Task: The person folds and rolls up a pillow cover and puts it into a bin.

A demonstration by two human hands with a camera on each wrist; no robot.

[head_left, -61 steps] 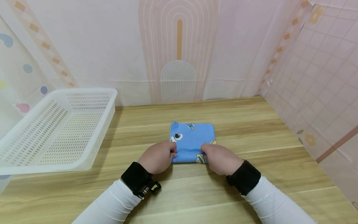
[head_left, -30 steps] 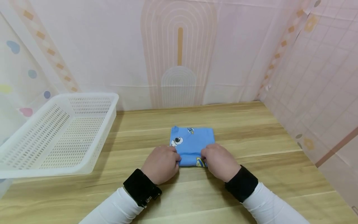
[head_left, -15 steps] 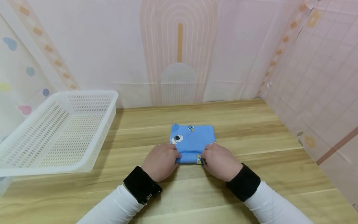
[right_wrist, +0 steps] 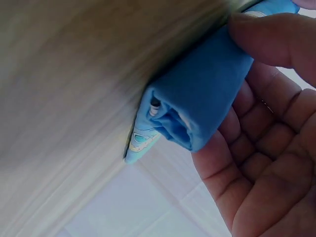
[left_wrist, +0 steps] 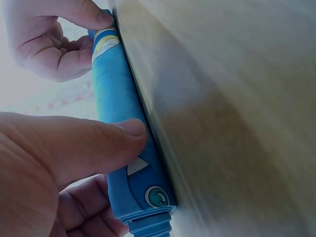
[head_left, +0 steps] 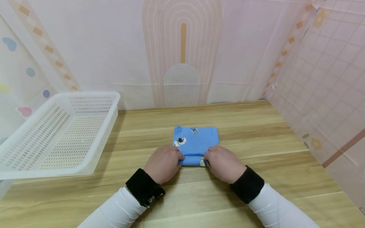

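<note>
A blue cloth [head_left: 196, 139] with cartoon prints lies mid-table, its near edge rolled into a thick tube. My left hand [head_left: 174, 158] grips the tube's left end and my right hand [head_left: 211, 156] grips its right end. In the left wrist view my left thumb [left_wrist: 98, 143] presses on top of the rolled cloth [left_wrist: 114, 94], with my fingers curled beneath it, and my right hand [left_wrist: 54, 39] pinches the far end. The right wrist view shows the roll's open end [right_wrist: 197, 106] cradled in my right hand [right_wrist: 266, 163], thumb on top.
A white perforated plastic basket [head_left: 98, 95] sits at the left, partly overhanging the wooden table [head_left: 256, 126]. Pink patterned walls close the back and right sides. Bare wood lies to the right of the cloth and in front of my forearms.
Both hands have kept hold of the cloth's near edge. The roll has thickened a little and the flat part beyond it looks slightly shorter.
</note>
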